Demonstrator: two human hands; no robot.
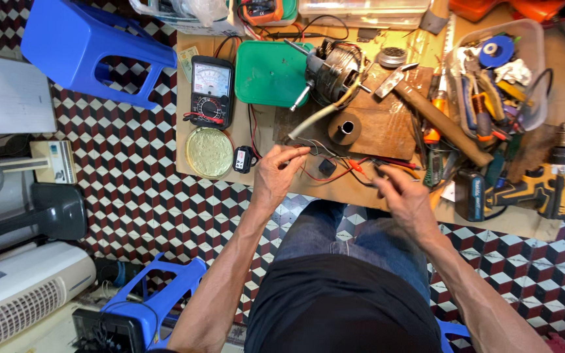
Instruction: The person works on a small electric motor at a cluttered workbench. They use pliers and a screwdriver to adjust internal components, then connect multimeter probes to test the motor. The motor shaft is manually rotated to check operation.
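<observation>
Centrally, just below mid-frame, the left hand (277, 175) pinches thin wires (308, 171) between its fingertips, above the board's (387, 134) near edge. Right of it, the right hand (405, 196) curls around a red-tipped probe (361, 166); how firmly, I cannot tell. Above them sits a motor (331, 72), with a meter (211, 90) at upper left and a drill (554, 180) far right.
</observation>
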